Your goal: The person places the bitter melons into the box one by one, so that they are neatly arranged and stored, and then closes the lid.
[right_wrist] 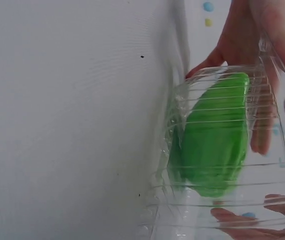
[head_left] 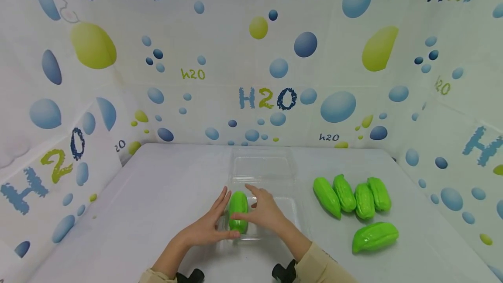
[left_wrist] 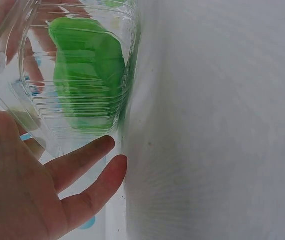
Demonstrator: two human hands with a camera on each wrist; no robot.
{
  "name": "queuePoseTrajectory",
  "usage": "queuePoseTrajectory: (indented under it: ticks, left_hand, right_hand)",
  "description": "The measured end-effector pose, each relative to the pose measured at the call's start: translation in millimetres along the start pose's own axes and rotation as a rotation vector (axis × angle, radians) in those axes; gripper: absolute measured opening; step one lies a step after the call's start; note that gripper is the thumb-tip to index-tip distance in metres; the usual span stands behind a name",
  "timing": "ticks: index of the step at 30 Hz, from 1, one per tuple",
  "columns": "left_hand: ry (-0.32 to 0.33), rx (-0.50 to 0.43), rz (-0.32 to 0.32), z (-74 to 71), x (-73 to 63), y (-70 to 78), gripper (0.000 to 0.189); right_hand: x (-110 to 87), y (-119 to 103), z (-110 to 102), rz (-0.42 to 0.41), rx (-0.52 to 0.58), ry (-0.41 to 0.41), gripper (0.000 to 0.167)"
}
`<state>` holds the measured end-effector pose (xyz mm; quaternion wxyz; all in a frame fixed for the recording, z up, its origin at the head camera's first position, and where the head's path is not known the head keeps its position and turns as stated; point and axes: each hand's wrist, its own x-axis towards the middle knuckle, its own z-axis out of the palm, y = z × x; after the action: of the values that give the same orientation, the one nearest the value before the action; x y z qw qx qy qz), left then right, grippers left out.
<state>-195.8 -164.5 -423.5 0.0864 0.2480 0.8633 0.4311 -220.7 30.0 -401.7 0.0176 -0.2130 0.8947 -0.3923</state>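
Observation:
A glossy green ribbed fruit lies lengthwise in the left part of a clear plastic clamshell box. The box's lid is folded open toward the back. Along the left side of the box is my left hand, fingers extended and thumb reaching the front edge. My right hand hovers over the box, its thumb stretched across the fruit and its index finger pointing forward. Neither hand curls around the fruit. Through the clear wall, both wrist views show the fruit inside.
Four similar green fruits stand in a row to the right of the box, with another fruit lying crosswise in front of them. A white cloth covers the table. Behind it hangs a spotted curtain.

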Motion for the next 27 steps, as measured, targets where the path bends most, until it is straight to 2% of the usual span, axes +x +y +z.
queuePoseTrajectory:
  ticks: [11,27]
  left_hand:
    - [-0.009,-0.026,-0.005,-3.5,0.4,-3.2,0.102]
    - [0.000,-0.026,-0.029,-4.9,1.7,-1.1,0.103]
  right_hand:
    - [-0.9,1.6,-12.6,0.030,0.029,0.039,0.092]
    - [-2.2,14.2,-38.6,0.044,0.031,0.139,0.084]
